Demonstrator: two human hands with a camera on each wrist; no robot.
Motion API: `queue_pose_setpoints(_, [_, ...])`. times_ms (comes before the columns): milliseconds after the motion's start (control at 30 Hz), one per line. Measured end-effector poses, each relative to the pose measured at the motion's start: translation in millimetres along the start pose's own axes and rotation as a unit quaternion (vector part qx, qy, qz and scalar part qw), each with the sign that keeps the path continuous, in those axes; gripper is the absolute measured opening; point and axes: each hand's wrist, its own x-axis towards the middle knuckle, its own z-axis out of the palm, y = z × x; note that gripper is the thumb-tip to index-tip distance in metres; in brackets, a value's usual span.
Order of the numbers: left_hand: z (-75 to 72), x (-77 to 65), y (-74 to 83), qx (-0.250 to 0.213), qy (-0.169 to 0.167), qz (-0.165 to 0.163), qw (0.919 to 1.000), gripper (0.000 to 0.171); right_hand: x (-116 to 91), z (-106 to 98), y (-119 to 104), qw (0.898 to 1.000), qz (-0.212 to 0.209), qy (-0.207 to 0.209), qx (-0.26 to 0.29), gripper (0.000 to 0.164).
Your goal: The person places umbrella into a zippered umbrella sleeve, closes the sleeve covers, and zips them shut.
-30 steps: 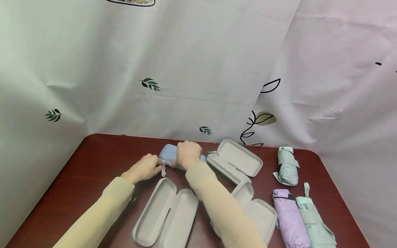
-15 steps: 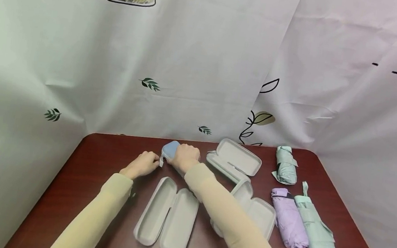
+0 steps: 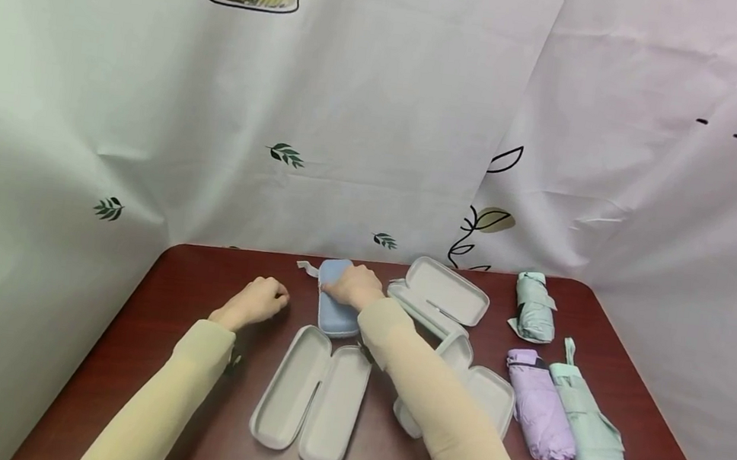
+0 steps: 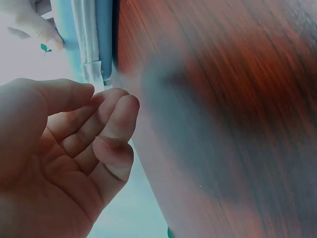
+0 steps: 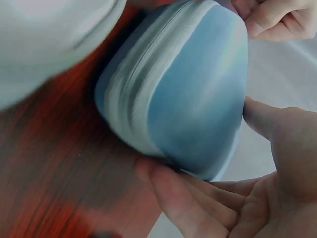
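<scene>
My right hand (image 3: 356, 287) grips a blue zippered case (image 3: 334, 319) near the back of the table, with the thumb on one side and fingers on the other. The case lies lengthwise away from me; its pale loop (image 3: 308, 268) sticks out at the far left end. In the right wrist view the case (image 5: 198, 104) looks closed, with a whitish zipper band along its side. My left hand (image 3: 256, 299) is left of the case, apart from it, its fingers loosely curled around nothing. The left wrist view shows the same bent fingers (image 4: 121, 116).
An open pale grey case (image 3: 332, 410) lies in front of the blue one. Two more open grey cases, one at the back (image 3: 449, 292) and one partly under my right sleeve (image 3: 491, 398), lie rightward. Folded umbrellas, lilac (image 3: 539, 412) and mint (image 3: 586, 425), with another mint one (image 3: 534, 312), lie far right.
My right hand has turned the blue case from crosswise to lengthwise, its loop swinging from the near left to the far left. My left hand has come away from the loop, moving left.
</scene>
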Motion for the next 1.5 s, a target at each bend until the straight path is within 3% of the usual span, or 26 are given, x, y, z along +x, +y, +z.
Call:
queue_pose_setpoints(167, [-2.1, -2.8, 2.6, -0.005, -0.004, -0.003, 1.0, 0.022, -2.6, 0.1, 2.1, 1.0, 0.003, -0.007, 0.024, 0.062])
queue_pose_setpoints(333, [-5.8, -6.6, 7.3, -0.004, -0.003, -0.004, 1.0, 0.023, -5.8, -3.9, 7.1, 0.999, -0.013, -0.01, 0.035, 0.045])
queue_pose_setpoints(467, [-9.9, -9.1, 14.2, 0.0, 0.01, 0.004, 0.9999, 0.024, -16.3, -19.0, 9.6, 0.998, -0.051, 0.001, 0.03, 0.04])
queue_pose_setpoints(633, [-15.6, -9.4, 27.2, -0.002, 0.032, 0.019, 0.9993, 0.03, -45.0, -44.6, 19.6, 0.992, -0.118, 0.034, 0.029, 0.045])
queue_pose_setpoints(800, [-23.0, -10.3, 49.5, -0.008, 0.06, 0.029, 0.9977, 0.033, -76.9, -68.4, 44.8, 0.985, -0.16, 0.066, 0.025, 0.05])
queue_pose_setpoints(1033, [-27.5, -8.2, 84.4, -0.012, 0.076, 0.035, 0.9964, 0.038, -106.7, -98.3, 89.3, 0.982, -0.157, 0.088, 0.049, 0.052])
queue_pose_setpoints(1333, [-13.6, 1.1, 128.7, -0.062, 0.026, 0.018, 0.9976, 0.042, -119.6, -114.6, 155.9, 0.979, -0.142, 0.125, 0.077, 0.049])
queue_pose_setpoints(1500, [-2.6, 12.9, 146.3, -0.063, 0.015, 0.014, 0.9978, 0.042, -125.1, -121.0, 188.8, 0.979, -0.131, 0.124, 0.098, 0.051])
